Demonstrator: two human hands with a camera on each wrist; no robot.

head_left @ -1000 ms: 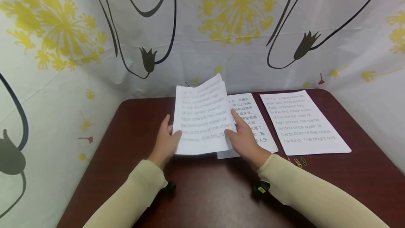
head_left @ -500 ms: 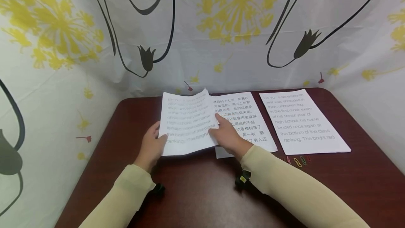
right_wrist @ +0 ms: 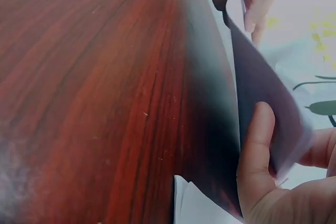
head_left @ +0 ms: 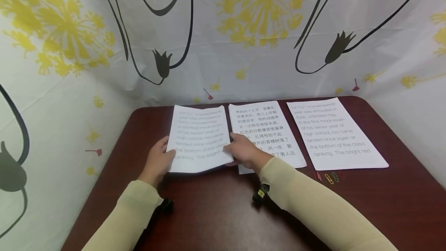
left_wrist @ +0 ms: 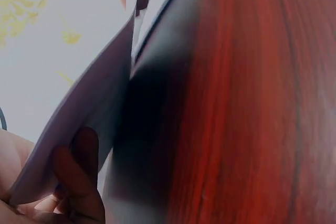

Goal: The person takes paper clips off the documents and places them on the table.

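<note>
My left hand [head_left: 157, 162] and right hand [head_left: 244, 153] pinch the white printed paper sheets [head_left: 199, 138] by their side edges, fingers curled round them, above the dark red wooden surface [head_left: 216, 212]

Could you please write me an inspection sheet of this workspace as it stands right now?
Surface: dark red-brown wooden table, grain visible.
Job's things: English-text sheet, held at both side edges, its near edge raised off the table in both wrist views.
Clutter: Chinese-text sheet lying flat in the middle; second English-text sheet flat at the right; a few coloured paper clips near its front edge; a white paper corner showing under the Chinese-text sheet.
Hands: left hand grips the held sheet's left edge; right hand pinches its right edge.
Cables: nothing seen.
Surroundings: white curtain with yellow flowers and black stems on three sides.
</note>
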